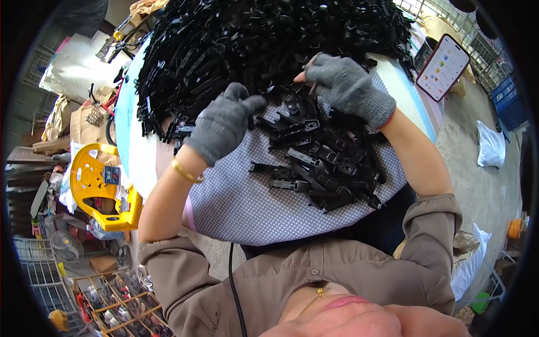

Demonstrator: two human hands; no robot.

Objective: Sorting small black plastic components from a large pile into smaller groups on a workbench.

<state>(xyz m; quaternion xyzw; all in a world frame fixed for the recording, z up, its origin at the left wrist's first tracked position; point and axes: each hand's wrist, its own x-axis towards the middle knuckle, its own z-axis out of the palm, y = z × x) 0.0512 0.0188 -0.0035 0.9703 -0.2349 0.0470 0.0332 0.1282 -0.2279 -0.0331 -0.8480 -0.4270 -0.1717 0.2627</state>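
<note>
My left hand (222,124), in a grey glove, is at the near edge of a big heap of black plastic parts (236,50). Its fingers are curled in beside the parts; whatever they grip is hidden. Across from it, my right hand (351,90), also gloved with bare fingertips, bends over the heap's edge with its fingers closed. What lies between those fingertips cannot be made out. Below and between both hands, a smaller loose pile of long black plastic parts (323,163) rests on the dotted cloth (236,208) covering the table.
A phone (443,67) with a lit screen stands beyond my right hand. To the left is a yellow plastic chair (84,180) with a small dark box on it. A white sack (490,144) lies on the floor at right, near a blue crate (510,104). A black cable (233,281) hangs in front of me.
</note>
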